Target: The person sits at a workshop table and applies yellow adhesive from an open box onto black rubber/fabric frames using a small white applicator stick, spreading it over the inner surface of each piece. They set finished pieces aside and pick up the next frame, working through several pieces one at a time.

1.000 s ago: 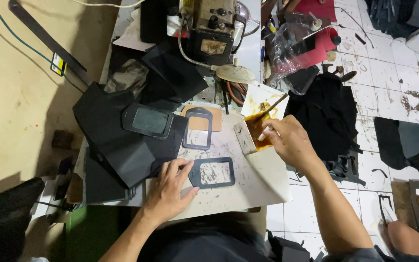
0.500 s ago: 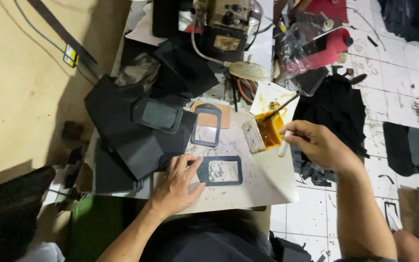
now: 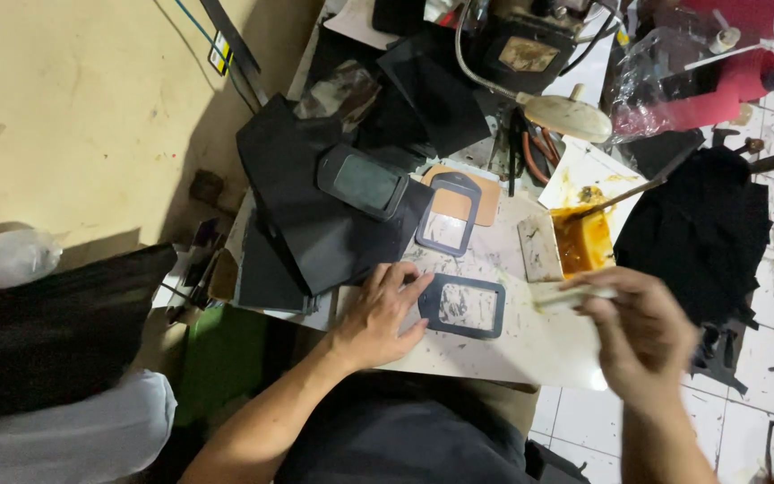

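- Change since the earlier frame: the right hand (image 3: pixel 642 336) has come away from the glue tub (image 3: pixel 582 240) toward the lower right of the frame, now blurred with motion; the left hand (image 3: pixel 380 314) has stayed on the board (image 3: pixel 539 341).
- Left hand: lower centre, fingers spread and pressed flat, fingertips touching the left edge of the dark frame piece (image 3: pixel 463 306).
- Dark frame piece: rectangular, with a window cut out, lying flat at centre frame on the stained pale board.
- Right hand: fingers closed around a pale stick (image 3: pixel 575 297) that points left toward the frame piece; the exact grip is blurred.
- Glue tub: yellow-orange, right of centre, with a brush (image 3: pixel 624 194) resting in it.
- Second frame piece (image 3: pixel 447 216): just above the first, lying on a tan cutout (image 3: pixel 481 191).
- Black sheets (image 3: pixel 315 215): stacked at centre left, with a dark windowed holder (image 3: pixel 365 182) on top.
- Machine (image 3: pixel 530 45): top centre.
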